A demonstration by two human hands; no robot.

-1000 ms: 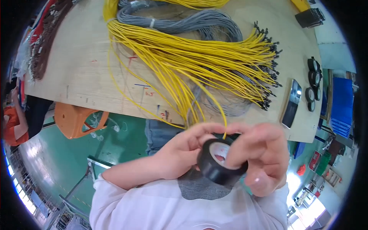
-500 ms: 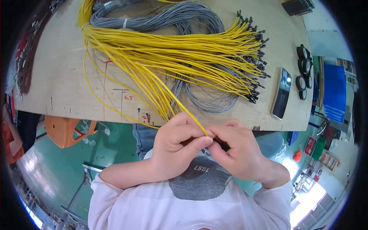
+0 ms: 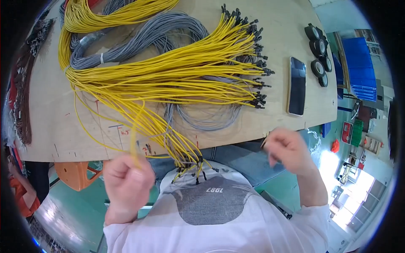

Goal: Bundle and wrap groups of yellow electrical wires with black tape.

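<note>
A large bundle of yellow cables (image 3: 168,76) with black connectors (image 3: 258,69) at their right ends lies across the table. My left hand (image 3: 128,181) is closed around a single yellow cable (image 3: 134,143), smeared by motion, that rises from the fist toward the bundle. Off to the right, past the table's front edge, my right hand (image 3: 291,154) is curled, with a small dark thing (image 3: 264,144) at its fingertips that is too small to name. Between the hands, several yellow cable ends (image 3: 196,164) with black tips hang over the table edge onto my shirt.
Grey cables (image 3: 139,42), tied with a white band, lie behind and under the yellow ones. A phone (image 3: 297,86) and several black tape rolls (image 3: 318,46) are on the right of the table (image 3: 270,120). Below at left stands an orange stool (image 3: 76,175); brown cables lie far left.
My hands have parted, the left moving left with the yellow cable, the right moving right. The view has shifted, and cable ends over the table edge now show.
</note>
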